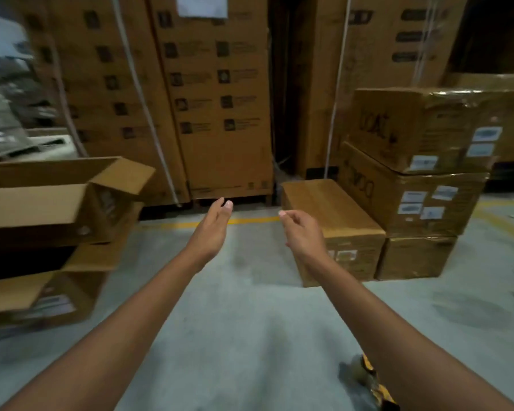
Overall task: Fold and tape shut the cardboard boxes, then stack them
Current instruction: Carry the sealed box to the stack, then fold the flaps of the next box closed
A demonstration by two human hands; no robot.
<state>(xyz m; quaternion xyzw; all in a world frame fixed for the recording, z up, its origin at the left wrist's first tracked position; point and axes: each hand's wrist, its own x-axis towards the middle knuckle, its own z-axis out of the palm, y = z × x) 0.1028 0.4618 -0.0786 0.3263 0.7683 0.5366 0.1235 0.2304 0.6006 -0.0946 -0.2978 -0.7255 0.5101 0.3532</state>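
Fingers of the left hand [212, 226] lie straight and close together, palm turned inward, the arm stretched forward over the grey floor [250, 307]. Beside it, the right hand [301, 232] reaches out with fingers loosely curled, gripping nothing, in front of a closed box [339, 203] on the floor. Taped boxes [413, 197] are stacked just right of it; open-flapped boxes [57, 203] are piled at left.

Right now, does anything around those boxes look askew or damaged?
The top box of the right stack sits twisted on the box below, its tape wrinkled. The stacked boxes on the left have untaped flaps splayed open.
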